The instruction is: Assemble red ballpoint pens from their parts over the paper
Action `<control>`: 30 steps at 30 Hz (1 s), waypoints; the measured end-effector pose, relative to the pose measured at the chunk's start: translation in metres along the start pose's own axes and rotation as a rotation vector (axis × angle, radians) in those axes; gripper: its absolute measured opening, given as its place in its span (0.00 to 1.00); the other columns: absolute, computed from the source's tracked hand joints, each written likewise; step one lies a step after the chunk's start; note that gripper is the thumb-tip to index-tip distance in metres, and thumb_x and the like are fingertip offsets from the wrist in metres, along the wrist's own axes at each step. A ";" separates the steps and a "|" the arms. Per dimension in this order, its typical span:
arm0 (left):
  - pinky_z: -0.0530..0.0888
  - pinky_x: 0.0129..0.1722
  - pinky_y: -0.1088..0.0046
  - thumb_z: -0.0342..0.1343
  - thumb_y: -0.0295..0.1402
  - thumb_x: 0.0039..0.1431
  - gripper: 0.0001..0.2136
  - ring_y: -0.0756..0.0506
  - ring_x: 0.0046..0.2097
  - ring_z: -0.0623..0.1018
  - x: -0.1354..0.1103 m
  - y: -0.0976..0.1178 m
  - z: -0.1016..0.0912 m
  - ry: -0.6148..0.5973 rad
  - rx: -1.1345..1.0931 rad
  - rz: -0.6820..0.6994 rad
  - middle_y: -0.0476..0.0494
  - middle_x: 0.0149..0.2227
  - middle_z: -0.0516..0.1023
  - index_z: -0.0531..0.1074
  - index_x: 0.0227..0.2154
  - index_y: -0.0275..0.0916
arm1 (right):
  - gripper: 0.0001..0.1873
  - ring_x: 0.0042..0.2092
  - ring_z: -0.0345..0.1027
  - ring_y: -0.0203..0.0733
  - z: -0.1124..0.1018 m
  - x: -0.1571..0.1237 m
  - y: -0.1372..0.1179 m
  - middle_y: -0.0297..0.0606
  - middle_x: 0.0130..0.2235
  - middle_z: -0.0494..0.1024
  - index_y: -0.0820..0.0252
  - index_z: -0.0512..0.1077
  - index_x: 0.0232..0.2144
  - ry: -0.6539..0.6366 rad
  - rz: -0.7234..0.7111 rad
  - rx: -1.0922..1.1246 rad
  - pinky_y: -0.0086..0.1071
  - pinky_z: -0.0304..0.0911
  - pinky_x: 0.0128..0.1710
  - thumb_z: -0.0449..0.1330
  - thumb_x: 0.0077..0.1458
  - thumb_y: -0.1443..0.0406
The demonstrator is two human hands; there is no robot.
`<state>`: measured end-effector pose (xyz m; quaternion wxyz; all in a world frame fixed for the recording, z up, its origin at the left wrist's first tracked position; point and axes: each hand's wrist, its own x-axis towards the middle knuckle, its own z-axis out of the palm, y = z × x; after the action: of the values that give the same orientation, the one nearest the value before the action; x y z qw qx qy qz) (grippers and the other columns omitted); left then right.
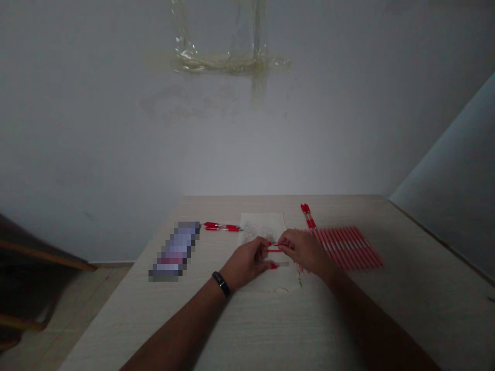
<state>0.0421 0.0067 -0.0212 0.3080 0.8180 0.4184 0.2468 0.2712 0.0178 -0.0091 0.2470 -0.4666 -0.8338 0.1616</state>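
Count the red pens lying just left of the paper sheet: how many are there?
2. The upper pen and the lower pen lie side by side on the table, left of the paper.

- The left hand [245, 263] and right hand [305, 251] hold a red pen [274, 250] over a sheet of paper [263, 226].
- Two red pens [222, 226] lie near the far edge of the desk [425, 288].
- Many red pens [344, 248] lie side by side on the right.

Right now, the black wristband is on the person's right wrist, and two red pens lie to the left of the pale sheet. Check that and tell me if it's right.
No, the black wristband is on the wrist of the left hand, not the right, as the head view shows. The two red pens do lie to the left of the pale sheet.
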 end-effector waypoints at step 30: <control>0.67 0.34 0.73 0.55 0.30 0.61 0.04 0.47 0.35 0.72 -0.003 0.002 -0.009 -0.033 0.075 0.088 0.46 0.36 0.72 0.71 0.38 0.40 | 0.04 0.33 0.69 0.39 -0.007 -0.001 0.009 0.36 0.32 0.75 0.58 0.74 0.35 0.111 0.080 0.054 0.31 0.60 0.32 0.60 0.59 0.64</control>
<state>0.0353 0.0064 -0.0139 0.2730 0.8505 0.3858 0.2308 0.2818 0.0213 -0.0079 0.2989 -0.5008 -0.7948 0.1677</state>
